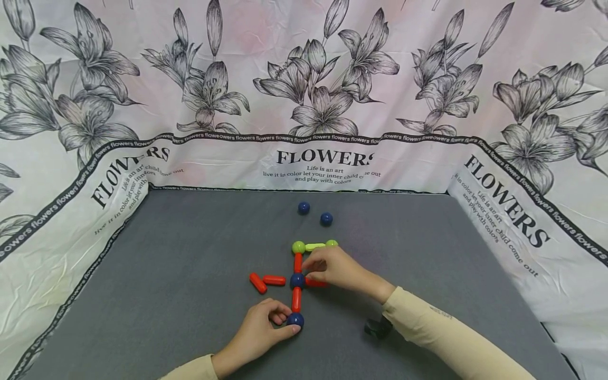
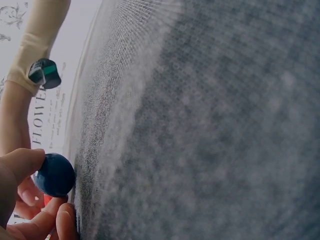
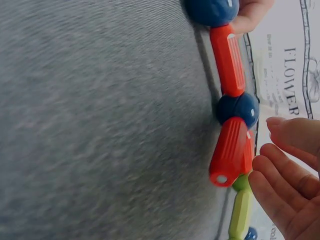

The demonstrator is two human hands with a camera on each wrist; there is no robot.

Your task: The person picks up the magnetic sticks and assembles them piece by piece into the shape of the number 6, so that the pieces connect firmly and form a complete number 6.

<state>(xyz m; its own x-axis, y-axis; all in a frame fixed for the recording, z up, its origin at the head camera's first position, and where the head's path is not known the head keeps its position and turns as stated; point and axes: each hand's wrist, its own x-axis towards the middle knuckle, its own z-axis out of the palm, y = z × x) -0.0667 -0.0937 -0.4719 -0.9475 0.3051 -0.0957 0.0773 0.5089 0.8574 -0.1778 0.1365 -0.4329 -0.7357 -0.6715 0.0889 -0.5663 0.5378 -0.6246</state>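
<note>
My left hand (image 1: 258,330) pinches the near blue ball (image 1: 295,320) between thumb and fingers; the left wrist view shows this blue ball (image 2: 55,175) in its grip. A red stick (image 1: 296,300) joins it to a middle blue ball (image 1: 297,281). From there one red stick (image 1: 298,262) runs to a green ball (image 1: 298,247), and another red stick (image 3: 229,152) points right with its outer end free. A green stick (image 1: 315,247) links two green balls. Beside the middle ball, my right hand (image 3: 292,175) has its fingers relaxed, with nothing between them.
Two loose red sticks (image 1: 258,283) (image 1: 274,280) lie left of the middle ball. Two loose blue balls (image 1: 304,208) (image 1: 326,219) rest farther back on the grey table (image 1: 190,248). A flowered cloth (image 1: 323,163) borders the table at the back and sides.
</note>
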